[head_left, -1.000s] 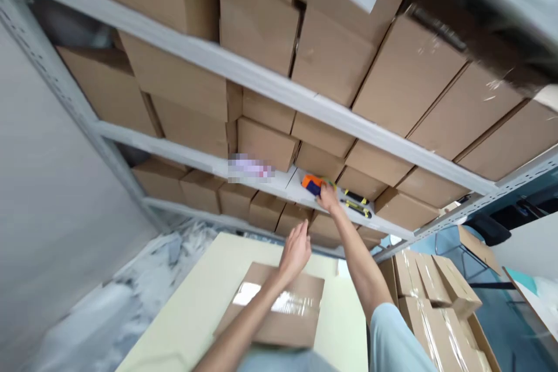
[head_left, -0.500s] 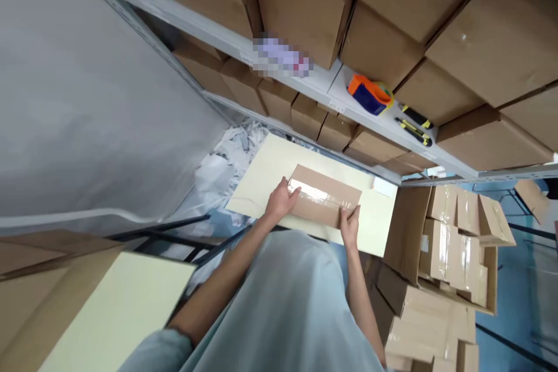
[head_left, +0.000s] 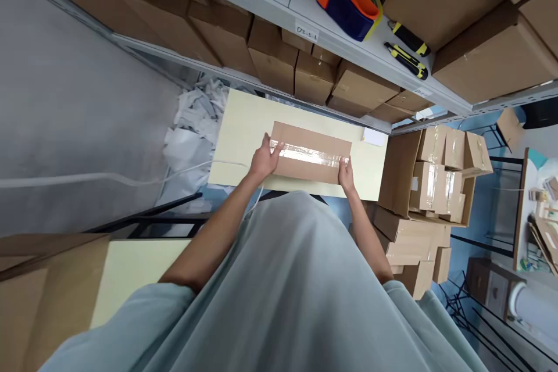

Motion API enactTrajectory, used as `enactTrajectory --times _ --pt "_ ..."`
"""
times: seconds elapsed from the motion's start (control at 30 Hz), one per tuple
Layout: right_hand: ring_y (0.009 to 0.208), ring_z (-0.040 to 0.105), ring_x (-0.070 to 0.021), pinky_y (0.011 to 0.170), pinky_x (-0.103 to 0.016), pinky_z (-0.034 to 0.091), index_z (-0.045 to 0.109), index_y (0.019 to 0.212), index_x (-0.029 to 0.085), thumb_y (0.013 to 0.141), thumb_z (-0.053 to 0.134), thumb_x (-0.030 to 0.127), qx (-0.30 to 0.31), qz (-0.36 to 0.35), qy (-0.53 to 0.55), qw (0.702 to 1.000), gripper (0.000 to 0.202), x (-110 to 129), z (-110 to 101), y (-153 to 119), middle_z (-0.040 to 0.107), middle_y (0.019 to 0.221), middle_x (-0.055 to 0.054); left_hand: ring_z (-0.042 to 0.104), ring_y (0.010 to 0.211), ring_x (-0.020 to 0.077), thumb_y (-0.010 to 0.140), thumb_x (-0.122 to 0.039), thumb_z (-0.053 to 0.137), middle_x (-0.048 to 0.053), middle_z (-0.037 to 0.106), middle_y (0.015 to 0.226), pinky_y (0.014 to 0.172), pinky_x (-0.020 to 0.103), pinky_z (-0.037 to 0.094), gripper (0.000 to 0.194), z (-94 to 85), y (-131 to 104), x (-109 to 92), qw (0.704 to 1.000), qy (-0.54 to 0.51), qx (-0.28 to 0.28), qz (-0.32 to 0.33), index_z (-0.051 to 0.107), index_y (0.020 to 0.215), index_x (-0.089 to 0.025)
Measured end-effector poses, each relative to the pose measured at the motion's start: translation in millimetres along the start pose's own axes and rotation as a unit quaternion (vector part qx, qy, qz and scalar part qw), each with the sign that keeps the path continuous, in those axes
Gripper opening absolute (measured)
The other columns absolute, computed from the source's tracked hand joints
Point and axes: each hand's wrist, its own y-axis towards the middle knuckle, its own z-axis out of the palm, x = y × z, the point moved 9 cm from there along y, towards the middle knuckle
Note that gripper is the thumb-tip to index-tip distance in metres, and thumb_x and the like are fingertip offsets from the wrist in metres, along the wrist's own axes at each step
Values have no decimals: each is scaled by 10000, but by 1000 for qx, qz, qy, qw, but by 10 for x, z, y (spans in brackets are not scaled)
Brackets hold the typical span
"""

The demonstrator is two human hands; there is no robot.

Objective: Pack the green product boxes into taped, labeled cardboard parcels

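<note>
Between my two hands is a brown cardboard box [head_left: 305,172], long and flat, with a shiny strip of clear tape along its upper face. My left hand [head_left: 264,160] grips its left end, thumb on top. At the right end, my right hand [head_left: 346,175] holds the edge with the thumb over the tape. The box is over a pale yellow tabletop [head_left: 244,122]; whether it rests on it or is lifted a little, I cannot tell. A small white label or paper [head_left: 374,136] lies on the tabletop to the right.
A grey shelf [head_left: 270,6] carries cartons, an orange and blue tape dispenser [head_left: 349,3] and two utility knives [head_left: 407,52]. Right of the table, taped boxes [head_left: 431,186] fill a large open carton. White scraps [head_left: 196,110] lie at the left, near a white cable [head_left: 117,179].
My view has shifted, so the shelf sits higher in the picture and more of the right side shows. Both hands keep hold of the box, which now appears more level.
</note>
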Motion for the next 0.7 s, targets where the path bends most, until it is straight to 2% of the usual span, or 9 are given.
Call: enactTrajectory --times 0.07,0.13,0.17,0.23,0.3,0.37,0.43,0.6,0.7 --pt "1752 191 -301 1399 -504 239 129 1771 -36 1166 230 473 -53 -7 -73 996 797 163 -63 -23 202 1845 -295 244 1719 444 1078 -461 520 338 265 1808 1375 634 224 846 -44 -95 -249 996 38 -67 51 292 1728 31" --pt "1773 45 -304 1420 -548 154 86 1785 -22 1166 233 430 -87 -72 -131 985 780 502 11 -19 82 1877 -255 -2 1759 411 1089 -402 485 301 86 1857 1403 649 30 838 38 -188 -616 985 67 -96 126 222 1747 45" --pt "1775 10 -293 1424 -566 130 76 1795 3 1169 214 410 -91 -116 -150 978 759 697 109 -4 66 1885 -227 -48 1760 386 1096 -382 462 270 71 1868 1404 643 -15 811 130 -217 -802 980 75 -89 162 221 1756 24" --pt "1777 -3 -268 1425 -585 103 84 1810 57 1176 158 401 -88 -183 -170 964 725 1014 350 56 81 1894 -182 -43 1766 336 1118 -365 405 204 103 1884 1415 615 -33 744 342 -231 -1104 972 83 -57 214 252 1773 -48" --pt "1777 27 -255 1425 -579 94 134 1809 71 1179 107 414 -86 -206 -178 958 719 1168 554 154 117 1892 -172 -5 1770 306 1133 -361 360 165 152 1886 1425 589 -28 693 499 -188 -1244 968 88 -29 232 299 1774 -103" --pt "1775 58 -259 1426 -564 95 185 1795 38 1178 77 425 -90 -205 -183 957 737 1164 648 254 143 1884 -192 7 1769 323 1133 -402 382 181 169 1881 1424 600 -33 705 535 -113 -1213 970 95 -21 222 320 1767 -99" --pt "1774 64 -270 1426 -565 100 207 1785 13 1178 67 444 -101 -196 -183 958 757 1046 600 329 147 1880 -207 -21 1766 359 1118 -468 436 213 141 1879 1412 638 -51 772 455 -31 -1071 973 106 -27 205 303 1767 -71" --pt "1776 16 -306 1416 -607 107 179 1794 25 1161 57 586 -160 -136 -130 969 854 456 61 482 95 1887 -207 -107 1751 408 1091 -583 465 259 7 1877 1390 663 -84 936 15 207 -565 979 126 -75 139 199 1773 0" --pt "1775 55 -318 1423 -584 111 160 1796 26 1126 124 717 -142 -51 12 988 963 8 -115 589 103 1885 -210 -83 1754 410 1075 -653 446 295 50 1866 1396 635 -53 1024 -127 345 -235 994 65 -77 39 157 1766 45"
